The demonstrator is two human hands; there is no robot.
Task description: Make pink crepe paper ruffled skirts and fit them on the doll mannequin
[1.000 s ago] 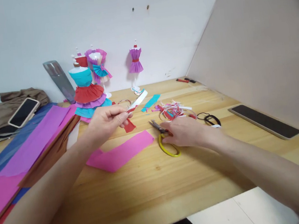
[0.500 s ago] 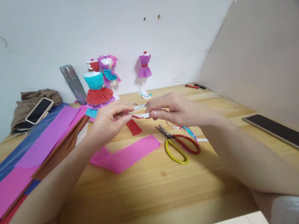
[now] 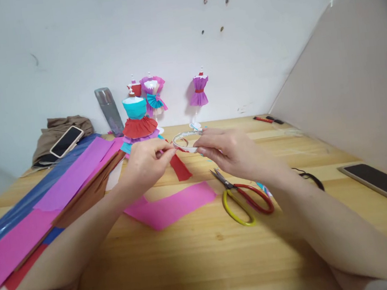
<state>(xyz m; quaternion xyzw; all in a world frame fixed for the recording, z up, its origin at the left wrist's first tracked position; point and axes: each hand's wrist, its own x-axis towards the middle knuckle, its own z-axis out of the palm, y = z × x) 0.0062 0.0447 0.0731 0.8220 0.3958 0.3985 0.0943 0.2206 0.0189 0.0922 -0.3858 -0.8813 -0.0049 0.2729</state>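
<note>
Two hands, left hand (image 3: 149, 163) and right hand (image 3: 231, 152), pinch a white ring (image 3: 191, 150) above the worktop (image 3: 193, 266) toward its back edge, the left grip partly unclear; probably light and stiffish, best held by its rim; scissors (image 3: 228, 185) lie nearer the front edge

This looks like a craft corner, whether of a home or a workshop cannot be told; a wooden table (image 3: 201, 270) stands against a pale wall (image 3: 152, 24), with miniature dress forms (image 3: 135, 109) in ruffled outfits at the back. Long coloured sheets (image 3: 74, 175) cover the left; scissors (image 3: 229, 186) and a pink strip (image 3: 179, 206) lie mid-table
</note>
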